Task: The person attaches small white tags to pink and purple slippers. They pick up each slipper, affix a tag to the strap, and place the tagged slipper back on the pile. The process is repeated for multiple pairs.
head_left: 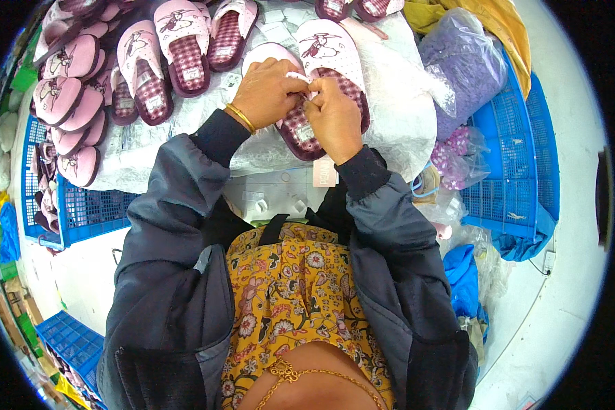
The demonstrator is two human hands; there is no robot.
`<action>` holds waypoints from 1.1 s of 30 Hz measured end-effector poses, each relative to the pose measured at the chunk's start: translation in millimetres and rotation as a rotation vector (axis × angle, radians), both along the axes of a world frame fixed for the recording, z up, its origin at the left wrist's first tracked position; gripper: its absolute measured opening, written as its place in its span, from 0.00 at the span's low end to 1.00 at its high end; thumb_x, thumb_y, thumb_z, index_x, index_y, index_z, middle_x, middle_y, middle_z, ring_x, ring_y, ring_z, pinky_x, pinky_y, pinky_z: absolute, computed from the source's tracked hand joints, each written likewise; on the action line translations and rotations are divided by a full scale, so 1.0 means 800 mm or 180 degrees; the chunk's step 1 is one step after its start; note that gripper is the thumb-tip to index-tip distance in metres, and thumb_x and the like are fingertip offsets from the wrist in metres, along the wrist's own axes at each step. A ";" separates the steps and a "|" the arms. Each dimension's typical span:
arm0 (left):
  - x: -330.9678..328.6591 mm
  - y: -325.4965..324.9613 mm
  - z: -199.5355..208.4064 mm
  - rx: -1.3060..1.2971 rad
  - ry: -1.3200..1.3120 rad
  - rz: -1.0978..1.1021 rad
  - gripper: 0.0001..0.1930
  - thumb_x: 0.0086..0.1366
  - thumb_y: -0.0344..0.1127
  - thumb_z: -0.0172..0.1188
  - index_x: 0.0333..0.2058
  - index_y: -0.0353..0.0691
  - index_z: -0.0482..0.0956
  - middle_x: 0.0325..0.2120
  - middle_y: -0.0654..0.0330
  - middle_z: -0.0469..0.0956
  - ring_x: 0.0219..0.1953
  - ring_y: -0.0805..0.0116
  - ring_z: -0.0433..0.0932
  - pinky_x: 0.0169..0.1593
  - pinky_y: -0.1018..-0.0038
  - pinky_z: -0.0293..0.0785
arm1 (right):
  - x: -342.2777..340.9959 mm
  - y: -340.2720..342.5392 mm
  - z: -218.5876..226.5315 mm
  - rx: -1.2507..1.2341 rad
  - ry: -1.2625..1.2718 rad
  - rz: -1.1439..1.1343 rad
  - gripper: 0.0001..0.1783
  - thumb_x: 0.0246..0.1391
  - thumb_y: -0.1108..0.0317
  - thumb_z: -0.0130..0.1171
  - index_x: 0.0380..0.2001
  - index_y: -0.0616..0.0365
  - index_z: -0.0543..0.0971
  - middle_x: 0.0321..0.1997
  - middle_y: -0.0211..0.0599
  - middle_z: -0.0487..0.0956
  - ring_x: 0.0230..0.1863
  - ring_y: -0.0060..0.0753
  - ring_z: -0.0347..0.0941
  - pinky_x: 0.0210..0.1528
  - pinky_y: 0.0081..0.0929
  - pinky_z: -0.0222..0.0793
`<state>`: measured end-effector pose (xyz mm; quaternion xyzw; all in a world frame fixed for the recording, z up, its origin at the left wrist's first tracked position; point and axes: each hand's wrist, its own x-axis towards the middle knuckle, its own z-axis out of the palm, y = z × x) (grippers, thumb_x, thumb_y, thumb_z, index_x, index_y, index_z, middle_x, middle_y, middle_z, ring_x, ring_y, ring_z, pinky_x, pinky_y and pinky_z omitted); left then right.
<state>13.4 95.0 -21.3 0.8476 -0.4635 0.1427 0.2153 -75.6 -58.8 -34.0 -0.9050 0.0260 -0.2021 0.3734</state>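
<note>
A pair of pink slippers with dark red checked insoles lies before me on the plastic-covered table. The right slipper [329, 49] shows its polka-dotted upper with a drawn animal figure. My left hand [270, 92] covers most of the left slipper [272, 52]. Its fingers are closed in a pinch beside the white trim of the uppers. Touching them, my right hand [333, 117] also pinches, over the insoles. Whatever lies between the fingertips is too small or hidden to name. A pale pink card [324, 173] sticks out below the slippers at the table edge.
Several finished-looking slippers [181, 44] lie to the left, with a stack of pink slippers [75, 96] beyond. Blue crates stand at the left [92, 205] and right [509, 164]. A clear bag of purple material [461, 65] rests on the right crate.
</note>
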 end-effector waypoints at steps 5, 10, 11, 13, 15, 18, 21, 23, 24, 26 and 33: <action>0.000 -0.001 0.002 0.0025 0.0038 -0.0005 0.09 0.53 0.36 0.64 0.36 0.51 0.85 0.44 0.64 0.77 0.47 0.59 0.73 0.50 0.63 0.65 | 0.000 0.001 -0.002 -0.0003 -0.0156 -0.0013 0.15 0.48 0.77 0.64 0.40 0.58 0.73 0.25 0.40 0.82 0.28 0.44 0.80 0.30 0.36 0.72; 0.003 -0.006 0.010 0.0408 0.0022 -0.0080 0.07 0.54 0.32 0.61 0.33 0.44 0.81 0.42 0.60 0.77 0.46 0.56 0.74 0.48 0.64 0.69 | -0.003 -0.001 0.004 0.0251 -0.0031 0.0019 0.15 0.46 0.74 0.66 0.38 0.55 0.73 0.25 0.40 0.80 0.30 0.47 0.79 0.31 0.41 0.72; 0.006 -0.008 0.010 0.0554 0.0020 -0.0126 0.07 0.55 0.31 0.60 0.33 0.42 0.81 0.42 0.59 0.77 0.45 0.55 0.74 0.48 0.64 0.70 | -0.003 -0.003 0.003 0.0351 -0.0049 0.0083 0.15 0.46 0.74 0.66 0.38 0.56 0.74 0.26 0.40 0.80 0.29 0.46 0.79 0.32 0.39 0.73; 0.010 -0.009 0.006 0.0550 -0.0335 -0.0116 0.10 0.53 0.29 0.60 0.36 0.41 0.80 0.39 0.58 0.76 0.45 0.56 0.75 0.48 0.65 0.72 | -0.001 -0.010 0.000 0.0554 -0.0080 0.0205 0.16 0.46 0.74 0.67 0.39 0.57 0.75 0.29 0.41 0.80 0.29 0.44 0.80 0.32 0.37 0.73; 0.020 -0.008 -0.002 0.0479 -0.0526 -0.0178 0.12 0.53 0.28 0.59 0.38 0.39 0.79 0.39 0.56 0.75 0.44 0.55 0.76 0.49 0.64 0.73 | -0.004 -0.021 0.003 0.0682 -0.0280 0.0188 0.16 0.47 0.75 0.67 0.41 0.59 0.75 0.34 0.42 0.80 0.29 0.41 0.80 0.32 0.34 0.74; 0.027 -0.006 -0.004 0.0264 -0.0150 -0.0278 0.09 0.55 0.28 0.57 0.35 0.38 0.78 0.38 0.53 0.75 0.42 0.51 0.77 0.47 0.61 0.75 | -0.037 -0.035 0.024 0.1144 -0.0194 0.0107 0.15 0.49 0.75 0.66 0.41 0.62 0.77 0.40 0.42 0.78 0.31 0.34 0.79 0.34 0.29 0.73; 0.022 0.001 0.003 -0.0275 0.0430 -0.0098 0.07 0.58 0.32 0.54 0.35 0.39 0.76 0.40 0.54 0.76 0.41 0.49 0.77 0.45 0.59 0.75 | -0.093 -0.048 0.029 0.0652 -0.0024 0.0027 0.14 0.51 0.69 0.67 0.40 0.61 0.77 0.39 0.44 0.79 0.34 0.37 0.80 0.36 0.32 0.73; 0.027 0.007 0.004 -0.0669 0.0581 -0.0293 0.06 0.61 0.34 0.53 0.35 0.40 0.75 0.41 0.55 0.75 0.41 0.50 0.77 0.43 0.61 0.74 | -0.128 -0.055 0.015 0.0575 0.0676 -0.0068 0.15 0.52 0.66 0.67 0.40 0.61 0.78 0.40 0.46 0.80 0.36 0.40 0.80 0.38 0.34 0.74; 0.027 0.009 0.003 -0.0697 0.0631 -0.0264 0.07 0.61 0.34 0.54 0.36 0.40 0.75 0.41 0.55 0.75 0.41 0.51 0.77 0.43 0.62 0.74 | -0.138 -0.053 0.001 0.0561 0.0621 -0.0118 0.17 0.52 0.64 0.68 0.40 0.62 0.78 0.41 0.47 0.80 0.38 0.41 0.80 0.39 0.35 0.73; 0.029 0.007 -0.002 -0.0759 0.0728 -0.0240 0.07 0.63 0.35 0.54 0.37 0.40 0.75 0.41 0.55 0.75 0.41 0.52 0.76 0.43 0.63 0.74 | -0.153 -0.048 -0.030 0.0522 0.0501 -0.0248 0.19 0.52 0.61 0.68 0.42 0.62 0.77 0.42 0.49 0.80 0.40 0.45 0.80 0.42 0.36 0.73; 0.028 0.004 -0.009 -0.0811 0.0723 -0.0218 0.08 0.63 0.36 0.55 0.37 0.39 0.76 0.38 0.55 0.75 0.39 0.52 0.77 0.43 0.65 0.73 | -0.118 -0.025 -0.051 0.2323 0.0751 -0.0093 0.21 0.55 0.70 0.67 0.48 0.67 0.73 0.45 0.41 0.79 0.46 0.28 0.76 0.50 0.25 0.72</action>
